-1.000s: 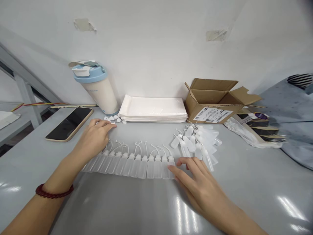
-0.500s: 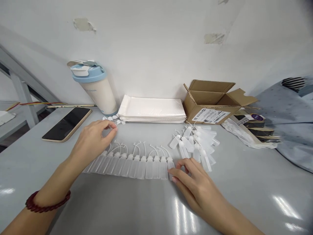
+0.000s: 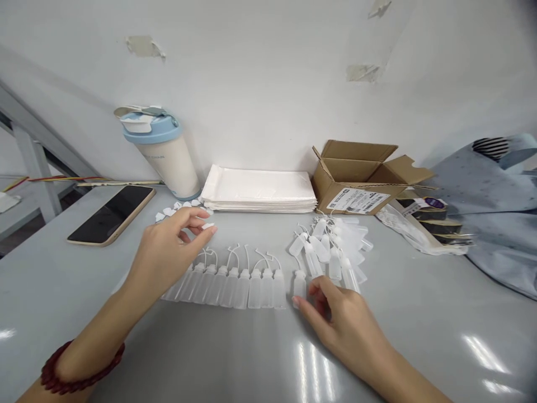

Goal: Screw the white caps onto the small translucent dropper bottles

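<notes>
A small translucent plastic bottle [image 3: 299, 287] lies by itself on a grey tabletop [image 3: 210, 358], its thin white strap pointing away from the person. The right hand [image 3: 350, 319] is half curled, thumb tip at the bottle's lower end, forefinger just beside it; whether it grips cannot be told. The left hand [image 3: 168, 252] is nearly closed, pinching a small white piece [image 3: 207, 225] between thumb and fingertips. To the left is a neat row of similar bottles [image 3: 241, 291]; to the right, a loose heap of bottles [image 3: 335, 246]. Beyond are more white pieces [image 3: 170, 211], a tumbler [image 3: 170, 162] and a cardboard box [image 3: 356, 196]. The bottle looks soft, so light fingertip pressure should suit it best, with its strap kept free of the heap.
</notes>
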The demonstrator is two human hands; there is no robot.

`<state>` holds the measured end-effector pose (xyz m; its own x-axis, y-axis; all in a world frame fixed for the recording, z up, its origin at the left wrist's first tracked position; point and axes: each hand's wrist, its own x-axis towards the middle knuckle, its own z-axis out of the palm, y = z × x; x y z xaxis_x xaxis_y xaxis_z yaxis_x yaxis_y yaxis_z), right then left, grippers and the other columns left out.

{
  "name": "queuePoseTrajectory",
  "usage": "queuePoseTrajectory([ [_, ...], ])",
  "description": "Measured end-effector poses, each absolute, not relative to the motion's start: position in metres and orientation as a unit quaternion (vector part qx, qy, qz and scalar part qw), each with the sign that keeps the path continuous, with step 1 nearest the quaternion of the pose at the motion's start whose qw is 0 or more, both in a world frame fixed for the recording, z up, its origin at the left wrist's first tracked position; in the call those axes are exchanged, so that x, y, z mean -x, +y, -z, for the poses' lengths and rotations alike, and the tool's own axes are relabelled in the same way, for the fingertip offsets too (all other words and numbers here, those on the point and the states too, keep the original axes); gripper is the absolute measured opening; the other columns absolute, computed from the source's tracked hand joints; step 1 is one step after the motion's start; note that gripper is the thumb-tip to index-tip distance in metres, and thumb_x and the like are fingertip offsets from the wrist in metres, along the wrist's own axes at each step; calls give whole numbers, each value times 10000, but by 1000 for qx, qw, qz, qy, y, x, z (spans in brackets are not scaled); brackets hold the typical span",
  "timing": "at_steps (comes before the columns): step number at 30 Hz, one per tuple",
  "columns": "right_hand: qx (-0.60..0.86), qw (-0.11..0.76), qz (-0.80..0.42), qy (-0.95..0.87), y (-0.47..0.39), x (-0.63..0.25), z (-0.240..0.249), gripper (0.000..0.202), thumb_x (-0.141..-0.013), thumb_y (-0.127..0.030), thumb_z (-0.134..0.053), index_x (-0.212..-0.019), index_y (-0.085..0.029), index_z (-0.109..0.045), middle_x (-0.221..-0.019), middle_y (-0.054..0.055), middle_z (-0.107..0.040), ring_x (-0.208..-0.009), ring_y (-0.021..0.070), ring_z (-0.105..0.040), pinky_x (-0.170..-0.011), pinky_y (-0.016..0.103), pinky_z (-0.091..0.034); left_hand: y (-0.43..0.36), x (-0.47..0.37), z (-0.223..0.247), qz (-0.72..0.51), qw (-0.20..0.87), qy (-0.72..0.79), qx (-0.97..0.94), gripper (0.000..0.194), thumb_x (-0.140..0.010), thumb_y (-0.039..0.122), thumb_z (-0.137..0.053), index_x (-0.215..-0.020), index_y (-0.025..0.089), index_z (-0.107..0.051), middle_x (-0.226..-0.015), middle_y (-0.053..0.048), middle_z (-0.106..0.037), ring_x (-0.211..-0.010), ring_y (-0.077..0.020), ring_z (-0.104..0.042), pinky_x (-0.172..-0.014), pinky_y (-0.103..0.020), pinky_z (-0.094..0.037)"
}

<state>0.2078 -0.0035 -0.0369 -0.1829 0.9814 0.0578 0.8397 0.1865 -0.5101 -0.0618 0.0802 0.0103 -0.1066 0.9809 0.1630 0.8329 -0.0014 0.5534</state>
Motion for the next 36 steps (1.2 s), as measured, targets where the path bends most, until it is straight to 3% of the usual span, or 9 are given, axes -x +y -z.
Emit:
queuePoseTrajectory([
  [9, 640, 152, -243, -713, -2, -205, 30, 328, -819, -360, -542, -552, -227, -405, -408, -53, -454, -367, 124, -443, -400, 231, -297, 71, 51, -11, -270, 263, 671, -639, 434, -869, 543, -474, -1201, 299, -612, -885, -2, -745, -688, -195, -629, -505, -245, -453],
  [16, 616, 201, -269, -713, -3, -203, 28, 219, -804, -294, -521, -607, -218, -463, -448, -53, -483, -392, 115, -463, -396, 217, -341, 66, 47, -6, -288, 430, 585, -624, 384, -913, 529, -473, -1136, 277, -657, -916, -18, -700, -766, -182, -633, -709, -291, -508],
  [21, 571, 295, -251, -724, -5, -202, 27, 151, -817, -273, -521, -681, -214, -496, -470, -57, -494, -389, 103, -436, -382, 204, -378, 57, 39, -5, -294, 526, 529, -598, 285, -920, 489, -513, -994, 262, -668, -833, -5, -677, -774, -177, -618, -738, -290, -498],
  [26, 512, 355, -205, -755, -10, -201, 25, 104, -839, -231, -537, -739, -206, -521, -483, -68, -486, -371, 87, -394, -347, 185, -366, 49, 26, -3, -300, 629, 483, -531, 178, -843, 446, -668, -854, 271, -635, -883, 18, -718, -854, -160, -641, -783, -260, -505],
  [30, 474, 377, -172, -777, -13, -199, 22, 65, -845, -194, -545, -786, -204, -520, -520, -68, -504, -369, 78, -411, -362, 182, -377, 38, 14, 3, -331, 627, 501, -496, 212, -840, 486, -661, -857, 278, -620, -841, 31, -727, -848, -153, -652, -786, -255, -502],
  [36, 453, 386, -154, -789, -16, -194, 19, 48, -834, -184, -564, -797, -194, -535, -512, -74, -494, -367, 77, -458, -386, 185, -384, 20, 0, 7, -354, 684, 458, -444, 240, -816, 483, -693, -957, 311, -602, -967, 23, -752, -916, -161, -663, -860, -270, -485],
])
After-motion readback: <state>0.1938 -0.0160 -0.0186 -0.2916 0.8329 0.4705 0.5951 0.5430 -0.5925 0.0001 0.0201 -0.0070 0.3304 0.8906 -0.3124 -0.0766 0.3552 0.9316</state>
